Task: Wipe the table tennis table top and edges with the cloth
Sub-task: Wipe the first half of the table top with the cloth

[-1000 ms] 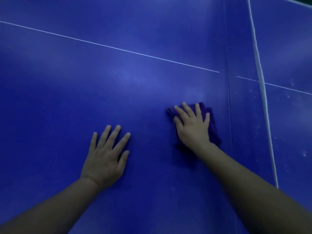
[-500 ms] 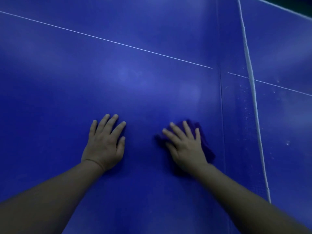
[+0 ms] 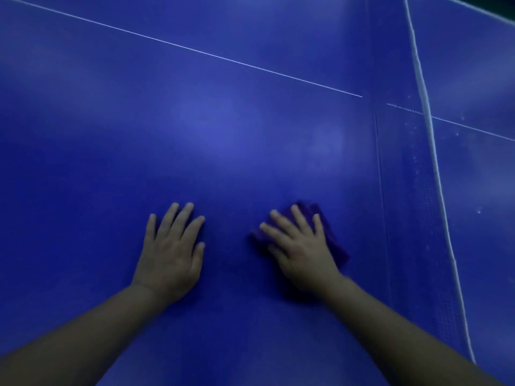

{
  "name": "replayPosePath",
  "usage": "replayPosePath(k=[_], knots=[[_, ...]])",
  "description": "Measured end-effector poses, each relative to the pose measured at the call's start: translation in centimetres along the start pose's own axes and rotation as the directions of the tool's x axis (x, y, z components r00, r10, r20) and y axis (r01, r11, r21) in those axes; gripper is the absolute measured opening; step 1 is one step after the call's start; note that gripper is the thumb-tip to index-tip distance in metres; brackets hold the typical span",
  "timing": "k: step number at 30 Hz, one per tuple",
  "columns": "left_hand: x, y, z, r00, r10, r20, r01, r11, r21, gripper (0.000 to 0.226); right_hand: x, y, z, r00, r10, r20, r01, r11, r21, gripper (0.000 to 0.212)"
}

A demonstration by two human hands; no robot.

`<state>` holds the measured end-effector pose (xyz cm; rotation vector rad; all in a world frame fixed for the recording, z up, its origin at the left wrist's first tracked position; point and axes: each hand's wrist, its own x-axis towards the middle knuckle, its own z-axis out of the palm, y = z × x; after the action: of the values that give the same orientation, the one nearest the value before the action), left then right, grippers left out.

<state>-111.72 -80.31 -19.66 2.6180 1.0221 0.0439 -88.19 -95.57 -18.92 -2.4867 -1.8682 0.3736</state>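
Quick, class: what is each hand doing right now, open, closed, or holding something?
Left hand: open, flat on the table top, holding nothing.
Right hand: open, straight fingers pressing the purple cloth onto the table.

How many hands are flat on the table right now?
2. The left hand rests bare on the blue table top; the right hand presses the purple cloth beside it.

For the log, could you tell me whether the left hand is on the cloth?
No, the left hand lies flat on the bare table top; the right hand presses the cloth.
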Motion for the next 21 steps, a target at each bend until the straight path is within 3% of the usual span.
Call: replayPosePath(k=[3, 5, 7, 10, 14, 17, 21], knots=[[-1.7, -0.5, 0.1, 0.999, -0.006, 0.052, 0.004, 0.999, 0.034, 0.064, 6.0, 0.7, -0.8, 0.955, 0.296, -0.019, -0.294, 0.953, 0.077, 0.049], [-1.8, -0.5, 0.1, 0.999, -0.02, 0.049, 0.019, 1.0, 0.02, 0.066, 9.9, -1.3, -0.8, 0.921, 0.387, -0.044, -0.378, 0.916, 0.138, 0.05], [-1.8, -0.5, 0.2, 0.999, -0.026, 0.032, 0.026, 1.0, 0.006, 0.068, 10.8, -4.6, -0.1, 0.948, 0.314, -0.054, -0.307, 0.945, 0.111, 0.05], [-1.9, -0.8, 0.3, 1.0, -0.014, 0.018, 0.014, 1.0, -0.019, 0.069, 4.8, -8.5, 1.6, 0.996, 0.066, -0.062, -0.064, 0.997, 0.035, 0.052], [-2.4, -1.2, -0.2, 0.999, 0.011, 0.048, -0.009, 0.999, -0.036, 0.074, -3.2, -6.0, 1.6, 0.995, -0.041, 0.086, 0.038, 0.999, 0.037, 0.056], [-4.2, -2.0, -0.3, 0.995, 0.034, 0.091, -0.033, 0.999, -0.014, 0.074, -1.3, -3.6, 0.5, 0.993, 0.09, 0.082, -0.088, 0.996, -0.033, 0.053], [-6.6, -3.1, -0.3, 0.995, 0.05, 0.089, -0.048, 0.999, -0.016, 0.071, 5.1, -6.1, 0.2, 0.929, 0.369, -0.002, -0.367, 0.924, 0.106, 0.052]])
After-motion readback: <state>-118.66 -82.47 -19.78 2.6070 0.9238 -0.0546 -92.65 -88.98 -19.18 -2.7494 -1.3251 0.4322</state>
